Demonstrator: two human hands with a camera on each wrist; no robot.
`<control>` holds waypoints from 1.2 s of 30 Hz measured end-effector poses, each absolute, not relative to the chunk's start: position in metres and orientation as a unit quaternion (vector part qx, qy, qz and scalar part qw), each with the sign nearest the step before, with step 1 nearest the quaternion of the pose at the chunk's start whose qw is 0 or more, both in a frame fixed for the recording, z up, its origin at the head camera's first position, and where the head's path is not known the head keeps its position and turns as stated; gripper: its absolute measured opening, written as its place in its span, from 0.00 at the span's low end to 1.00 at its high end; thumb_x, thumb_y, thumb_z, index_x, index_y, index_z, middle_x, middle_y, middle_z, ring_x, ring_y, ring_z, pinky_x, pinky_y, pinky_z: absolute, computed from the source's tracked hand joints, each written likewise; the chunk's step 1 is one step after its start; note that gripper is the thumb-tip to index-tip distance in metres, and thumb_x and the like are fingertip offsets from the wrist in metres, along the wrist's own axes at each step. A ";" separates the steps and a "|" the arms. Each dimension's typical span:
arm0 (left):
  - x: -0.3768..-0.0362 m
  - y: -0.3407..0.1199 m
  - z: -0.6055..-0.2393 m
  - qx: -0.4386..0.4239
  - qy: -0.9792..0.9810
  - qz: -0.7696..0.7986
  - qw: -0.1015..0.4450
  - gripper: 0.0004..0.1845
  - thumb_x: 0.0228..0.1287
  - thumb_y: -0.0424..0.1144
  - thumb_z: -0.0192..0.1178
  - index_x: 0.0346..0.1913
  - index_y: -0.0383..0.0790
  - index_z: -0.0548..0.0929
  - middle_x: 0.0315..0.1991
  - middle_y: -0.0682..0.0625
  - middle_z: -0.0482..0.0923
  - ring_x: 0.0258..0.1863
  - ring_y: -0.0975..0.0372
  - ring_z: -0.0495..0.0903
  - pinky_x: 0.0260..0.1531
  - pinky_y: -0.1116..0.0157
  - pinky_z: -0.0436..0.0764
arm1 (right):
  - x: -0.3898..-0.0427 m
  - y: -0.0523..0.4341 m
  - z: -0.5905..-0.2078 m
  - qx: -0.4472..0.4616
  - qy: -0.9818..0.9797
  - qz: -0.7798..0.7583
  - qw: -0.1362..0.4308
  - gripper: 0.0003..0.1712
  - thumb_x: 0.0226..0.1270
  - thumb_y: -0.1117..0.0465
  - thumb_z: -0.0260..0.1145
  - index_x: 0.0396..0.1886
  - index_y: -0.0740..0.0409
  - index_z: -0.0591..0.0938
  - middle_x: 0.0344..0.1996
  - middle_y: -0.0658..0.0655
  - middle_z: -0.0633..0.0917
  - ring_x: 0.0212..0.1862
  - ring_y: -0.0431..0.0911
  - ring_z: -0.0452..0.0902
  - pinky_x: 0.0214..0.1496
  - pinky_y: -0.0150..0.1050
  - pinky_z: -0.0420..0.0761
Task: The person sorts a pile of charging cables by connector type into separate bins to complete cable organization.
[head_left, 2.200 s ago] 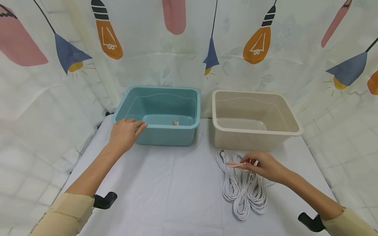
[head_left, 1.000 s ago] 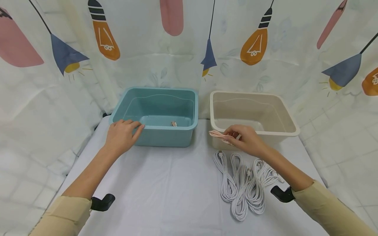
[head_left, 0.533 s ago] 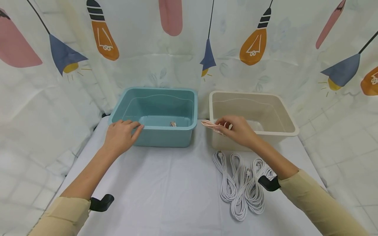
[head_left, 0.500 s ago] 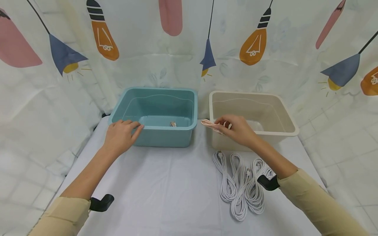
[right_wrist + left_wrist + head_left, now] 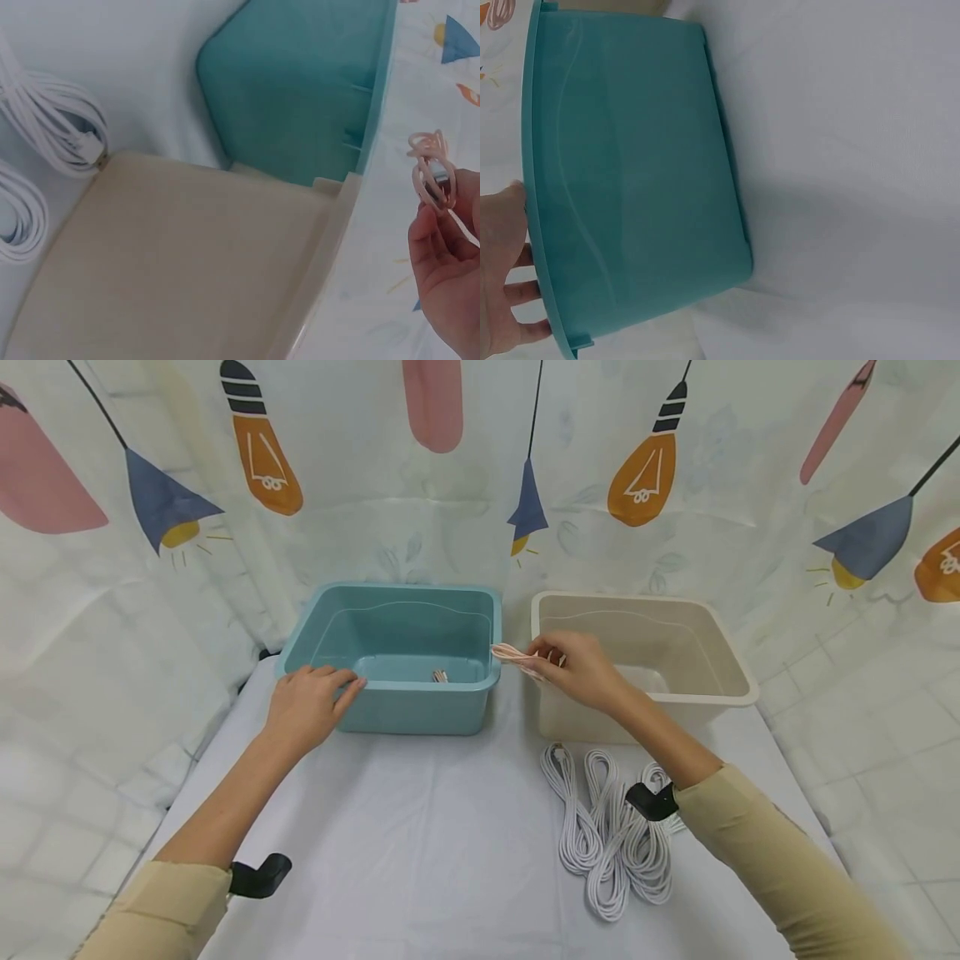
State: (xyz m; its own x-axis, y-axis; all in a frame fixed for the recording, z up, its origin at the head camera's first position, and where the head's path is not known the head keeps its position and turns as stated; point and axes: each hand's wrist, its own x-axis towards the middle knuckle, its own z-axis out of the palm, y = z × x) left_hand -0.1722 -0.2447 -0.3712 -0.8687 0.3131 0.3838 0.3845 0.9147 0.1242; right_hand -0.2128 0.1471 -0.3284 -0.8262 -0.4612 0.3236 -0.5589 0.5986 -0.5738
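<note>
My right hand (image 5: 573, 670) pinches a small coiled pink cable (image 5: 512, 655) in the air, just past the right rim of the teal bin (image 5: 405, 693). The right wrist view shows the pink cable (image 5: 431, 174) looped above my fingers (image 5: 433, 240). My left hand (image 5: 311, 702) rests with straight fingers against the teal bin's front left rim (image 5: 540, 247). A small coiled item (image 5: 440, 676) lies on the teal bin's floor. The beige bin (image 5: 637, 693) stands to the right of the teal one.
Several coiled white cables (image 5: 615, 835) lie on the white table (image 5: 420, 843) in front of the beige bin; two white coils (image 5: 45, 142) show in the right wrist view. A printed curtain (image 5: 450, 485) hangs close behind both bins.
My right hand has lifted the pink cable from the white cable pile and carried it up and left, past the beige bin's front corner to the teal bin's right rim. The left hand has stayed put.
</note>
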 end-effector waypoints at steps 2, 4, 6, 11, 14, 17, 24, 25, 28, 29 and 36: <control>-0.172 -0.245 -0.371 -0.178 -0.963 -0.098 0.176 0.16 0.77 0.43 0.63 0.51 0.32 0.90 0.44 0.35 0.89 0.35 0.41 0.83 0.33 0.40 0.83 | -0.216 0.143 -0.327 0.286 -0.891 0.345 0.069 0.05 0.72 0.67 0.71 0.44 0.64 0.89 0.32 0.59 0.86 0.35 0.50 0.82 0.35 0.37 0.77; -0.172 -0.245 -0.371 -0.175 -0.965 -0.097 0.169 0.16 0.78 0.43 0.63 0.52 0.32 0.89 0.45 0.35 0.89 0.36 0.41 0.82 0.34 0.41 0.83 | -0.220 0.138 -0.325 0.284 -0.893 0.344 0.065 0.05 0.73 0.67 0.71 0.44 0.64 0.89 0.33 0.59 0.86 0.35 0.51 0.83 0.36 0.37 0.78; -0.172 -0.245 -0.370 -0.171 -0.967 -0.096 0.160 0.17 0.78 0.44 0.62 0.53 0.32 0.89 0.46 0.35 0.89 0.37 0.40 0.82 0.35 0.41 0.83 | -0.223 0.133 -0.323 0.279 -0.896 0.341 0.059 0.06 0.73 0.66 0.71 0.45 0.65 0.88 0.34 0.60 0.86 0.36 0.51 0.83 0.36 0.37 0.78; -0.173 -0.244 -0.370 -0.165 -0.971 -0.098 0.143 0.18 0.79 0.44 0.61 0.55 0.33 0.89 0.48 0.35 0.88 0.39 0.39 0.82 0.37 0.39 0.83 | -0.231 0.123 -0.316 0.264 -0.905 0.330 0.036 0.09 0.75 0.65 0.69 0.48 0.65 0.88 0.36 0.60 0.86 0.38 0.52 0.81 0.37 0.37 0.78; -0.173 -0.244 -0.370 -0.164 -0.971 -0.098 0.142 0.18 0.80 0.44 0.61 0.55 0.32 0.88 0.48 0.35 0.88 0.39 0.39 0.82 0.37 0.38 0.82 | -0.236 0.115 -0.313 0.264 -0.909 0.322 0.030 0.10 0.77 0.64 0.68 0.50 0.66 0.88 0.38 0.61 0.86 0.40 0.53 0.81 0.39 0.39 0.79; -0.172 -0.244 -0.370 -0.165 -0.970 -0.097 0.147 0.18 0.79 0.44 0.61 0.55 0.32 0.89 0.48 0.35 0.88 0.39 0.39 0.83 0.36 0.39 0.83 | -0.242 0.108 -0.310 0.265 -0.911 0.315 0.028 0.10 0.78 0.64 0.66 0.51 0.65 0.87 0.39 0.62 0.87 0.41 0.54 0.83 0.41 0.42 0.81; -0.173 -0.245 -0.370 -0.168 -0.969 -0.096 0.153 0.17 0.79 0.44 0.62 0.54 0.33 0.89 0.45 0.36 0.89 0.35 0.41 0.82 0.33 0.41 0.82 | -0.251 0.091 -0.305 0.268 -0.915 0.301 0.018 0.12 0.79 0.63 0.66 0.53 0.65 0.87 0.40 0.62 0.88 0.40 0.53 0.83 0.42 0.42 0.82; -0.173 -0.245 -0.370 -0.167 -0.969 -0.096 0.153 0.17 0.79 0.44 0.62 0.54 0.33 0.89 0.45 0.36 0.89 0.35 0.41 0.82 0.33 0.41 0.82 | -0.253 0.089 -0.305 0.269 -0.915 0.300 0.017 0.12 0.79 0.63 0.65 0.54 0.66 0.87 0.40 0.63 0.88 0.40 0.53 0.82 0.43 0.43 0.82; -0.173 -0.246 -0.371 -0.168 -0.969 -0.097 0.155 0.17 0.79 0.44 0.62 0.54 0.33 0.89 0.45 0.36 0.89 0.35 0.41 0.82 0.33 0.41 0.82 | -0.258 0.083 -0.303 0.271 -0.917 0.294 0.011 0.14 0.80 0.64 0.63 0.55 0.66 0.87 0.42 0.63 0.88 0.40 0.54 0.82 0.44 0.44 0.82; -0.173 -0.245 -0.371 -0.169 -0.968 -0.097 0.156 0.17 0.79 0.44 0.62 0.54 0.32 0.89 0.45 0.36 0.89 0.35 0.41 0.82 0.33 0.41 0.82 | -0.260 0.081 -0.303 0.269 -0.918 0.291 0.009 0.14 0.80 0.64 0.62 0.56 0.66 0.87 0.43 0.63 0.88 0.41 0.54 0.82 0.45 0.44 0.82; -0.173 -0.245 -0.372 -0.170 -0.967 -0.100 0.161 0.17 0.79 0.44 0.62 0.53 0.32 0.89 0.44 0.36 0.89 0.34 0.41 0.81 0.35 0.40 0.82 | -0.273 0.071 -0.301 0.239 -0.924 0.299 -0.018 0.16 0.80 0.64 0.60 0.60 0.65 0.85 0.47 0.64 0.87 0.44 0.53 0.82 0.45 0.41 0.82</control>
State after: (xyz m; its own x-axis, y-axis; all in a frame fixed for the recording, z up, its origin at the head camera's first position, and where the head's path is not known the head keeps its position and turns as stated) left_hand -0.1733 -0.2449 -0.3723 -0.8909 0.2961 0.3444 0.3602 0.9226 0.1385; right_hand -0.2734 0.0705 -0.3008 -0.8852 -0.4520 0.1100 -0.4306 0.7068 -0.5613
